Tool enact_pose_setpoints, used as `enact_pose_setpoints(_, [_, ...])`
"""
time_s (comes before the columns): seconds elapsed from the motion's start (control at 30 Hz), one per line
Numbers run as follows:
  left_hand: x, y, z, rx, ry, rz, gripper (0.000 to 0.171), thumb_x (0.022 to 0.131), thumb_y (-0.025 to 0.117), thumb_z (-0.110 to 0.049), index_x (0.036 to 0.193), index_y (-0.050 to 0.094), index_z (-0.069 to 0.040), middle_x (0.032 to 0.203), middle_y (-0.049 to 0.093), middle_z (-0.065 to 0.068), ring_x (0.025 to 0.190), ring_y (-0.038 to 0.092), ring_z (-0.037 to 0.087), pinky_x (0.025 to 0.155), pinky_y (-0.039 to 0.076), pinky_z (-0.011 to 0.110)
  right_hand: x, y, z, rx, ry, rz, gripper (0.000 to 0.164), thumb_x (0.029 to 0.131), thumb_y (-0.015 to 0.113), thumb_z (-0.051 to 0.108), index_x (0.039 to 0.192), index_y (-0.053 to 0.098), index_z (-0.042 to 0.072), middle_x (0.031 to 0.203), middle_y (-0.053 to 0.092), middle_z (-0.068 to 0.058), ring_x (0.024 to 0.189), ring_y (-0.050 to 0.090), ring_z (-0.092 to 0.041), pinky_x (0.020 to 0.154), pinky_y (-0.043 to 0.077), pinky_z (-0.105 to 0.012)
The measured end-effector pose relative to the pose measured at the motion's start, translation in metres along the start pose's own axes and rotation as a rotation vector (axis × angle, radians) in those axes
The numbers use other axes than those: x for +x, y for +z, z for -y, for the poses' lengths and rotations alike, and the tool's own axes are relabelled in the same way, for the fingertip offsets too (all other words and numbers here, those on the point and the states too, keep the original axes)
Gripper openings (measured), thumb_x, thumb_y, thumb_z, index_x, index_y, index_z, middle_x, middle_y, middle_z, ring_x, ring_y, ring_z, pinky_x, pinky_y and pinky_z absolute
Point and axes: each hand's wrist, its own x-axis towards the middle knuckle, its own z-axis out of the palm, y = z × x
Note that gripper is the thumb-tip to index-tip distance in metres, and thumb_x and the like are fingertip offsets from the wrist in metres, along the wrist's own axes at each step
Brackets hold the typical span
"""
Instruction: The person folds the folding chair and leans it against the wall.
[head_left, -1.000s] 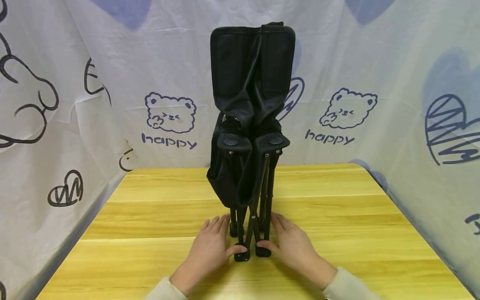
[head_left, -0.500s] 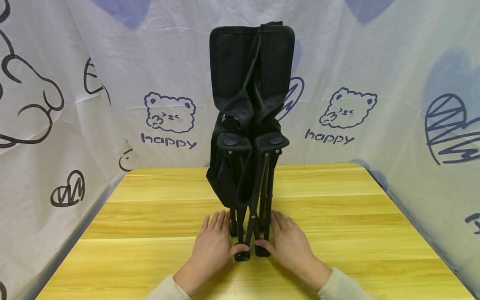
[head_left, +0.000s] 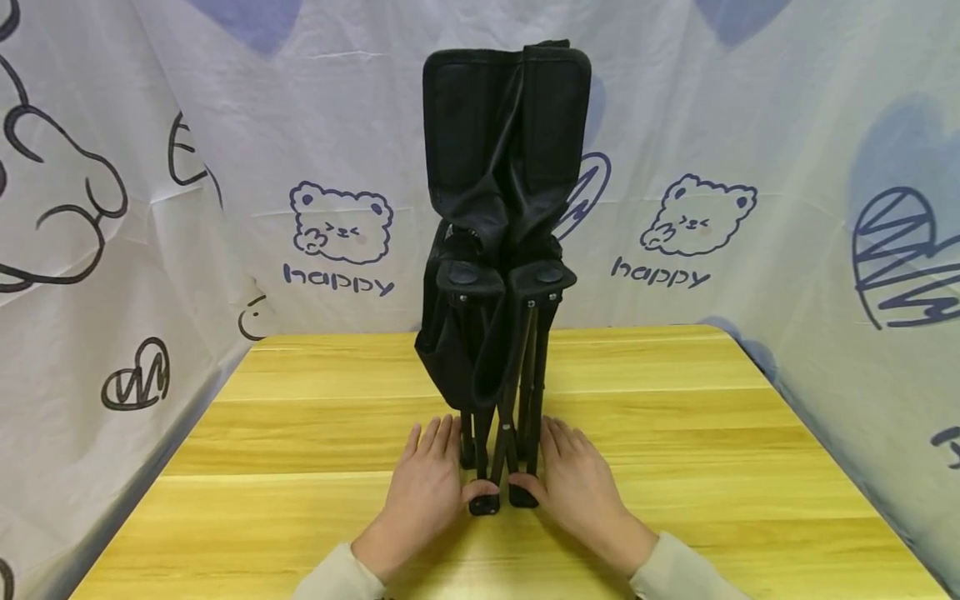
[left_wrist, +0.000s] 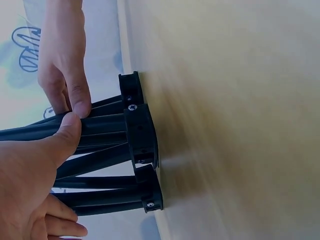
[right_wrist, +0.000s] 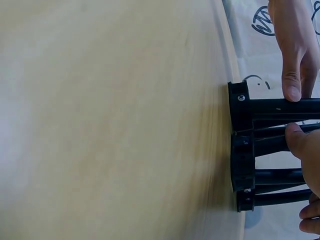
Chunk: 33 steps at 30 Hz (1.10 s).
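Note:
A black folded folding chair (head_left: 506, 150) stands upright on its feet in the middle of the wooden table. Its fabric seat and back hang bunched above the thin crossed legs (left_wrist: 100, 165). My left hand (head_left: 422, 492) lies against the left side of the legs, thumb hooked over the front left foot. On the other side, my right hand (head_left: 582, 492) holds the right legs, its thumb across the front right foot. The remaining fingers of both hands stretch forward along the outer legs. Both wrist views show the thumbs touching the front tubes near the plastic feet (right_wrist: 242, 160).
A pale yellow wood-grain table (head_left: 300, 450) bears the chair. Behind and at both sides hangs a white curtain (head_left: 337, 125) with blue and black cartoon drawings. The table's far edge lies behind the chair.
Both hands have slid slightly forward along the legs, and the thumbs reach a little further inward. The front feet stand marginally closer together. The chair stays upright in nearly the same place.

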Motion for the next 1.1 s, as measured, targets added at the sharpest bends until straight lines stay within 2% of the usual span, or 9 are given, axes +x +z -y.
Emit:
enact_pose_setpoints(0.1, [0.004, 0.002, 0.003, -0.030, 0.016, -0.005, 0.099, 0.081, 0.056, -0.073, 0.133, 0.053, 0.012, 0.134, 0.055, 0.024, 0.124, 0.052, 0.037, 0.107, 0.038, 0.053, 0.003, 0.002, 0.000, -0.015, -0.001, -0.015, 0.089, 0.083, 0.071, 0.059, 0.132, 0.053, -0.013, 0.124, 0.061, -0.026, 0.114, 0.060, -0.038, 0.096, 0.050, -0.049])
enact_pose_setpoints(0.27, [0.013, 0.006, 0.009, -0.112, 0.037, 0.034, 0.097, 0.083, 0.059, -0.068, 0.134, 0.050, 0.014, 0.135, 0.053, 0.026, 0.127, 0.050, 0.039, 0.108, 0.037, 0.053, 0.007, 0.005, -0.002, -0.031, 0.002, -0.040, 0.088, 0.082, 0.072, 0.058, 0.130, 0.054, -0.014, 0.123, 0.061, -0.027, 0.113, 0.061, -0.038, 0.096, 0.050, -0.048])
enact_pose_setpoints(0.4, [0.016, 0.008, 0.011, -0.142, 0.040, 0.056, 0.103, 0.078, 0.063, -0.069, 0.137, 0.047, 0.013, 0.135, 0.053, 0.026, 0.127, 0.049, 0.039, 0.108, 0.036, 0.054, 0.008, 0.006, -0.003, -0.023, 0.018, -0.033, 0.089, 0.081, 0.072, 0.058, 0.130, 0.054, -0.014, 0.124, 0.061, -0.026, 0.114, 0.060, -0.038, 0.097, 0.049, -0.048])
enact_pose_setpoints(0.53, [0.016, 0.009, 0.011, -0.134, 0.050, 0.041, 0.107, 0.073, 0.066, -0.071, 0.136, 0.048, 0.013, 0.133, 0.055, 0.025, 0.126, 0.051, 0.039, 0.107, 0.038, 0.054, 0.006, 0.004, -0.002, -0.013, 0.038, -0.032, 0.088, 0.082, 0.072, 0.058, 0.130, 0.054, -0.014, 0.124, 0.061, -0.026, 0.114, 0.060, -0.038, 0.097, 0.049, -0.049])
enact_pose_setpoints(0.63, [0.017, 0.010, 0.010, -0.119, 0.051, 0.017, 0.104, 0.075, 0.066, -0.070, 0.134, 0.050, 0.013, 0.132, 0.056, 0.025, 0.124, 0.052, 0.039, 0.106, 0.039, 0.054, 0.005, 0.003, -0.001, -0.016, 0.047, -0.037, 0.087, 0.082, 0.072, 0.057, 0.131, 0.054, -0.013, 0.124, 0.061, -0.026, 0.113, 0.061, -0.038, 0.096, 0.049, -0.049])
enact_pose_setpoints(0.93, [0.020, 0.017, 0.010, -0.093, 0.055, -0.012, 0.101, 0.077, 0.063, -0.070, 0.134, 0.051, 0.013, 0.133, 0.055, 0.025, 0.124, 0.052, 0.038, 0.106, 0.039, 0.052, 0.009, 0.011, -0.002, -0.054, 0.021, -0.056, 0.088, 0.080, 0.075, 0.056, 0.127, 0.055, -0.016, 0.122, 0.061, -0.029, 0.110, 0.062, -0.040, 0.096, 0.048, -0.053])
enact_pose_setpoints(1.1, [0.026, 0.019, 0.014, -0.034, 0.063, -0.035, 0.102, 0.078, 0.059, -0.073, 0.133, 0.052, 0.013, 0.135, 0.054, 0.026, 0.126, 0.051, 0.038, 0.107, 0.038, 0.052, 0.016, 0.014, -0.006, -0.082, -0.007, -0.082, 0.089, 0.080, 0.076, 0.055, 0.127, 0.054, -0.018, 0.124, 0.060, -0.030, 0.114, 0.060, -0.041, 0.097, 0.048, -0.050])
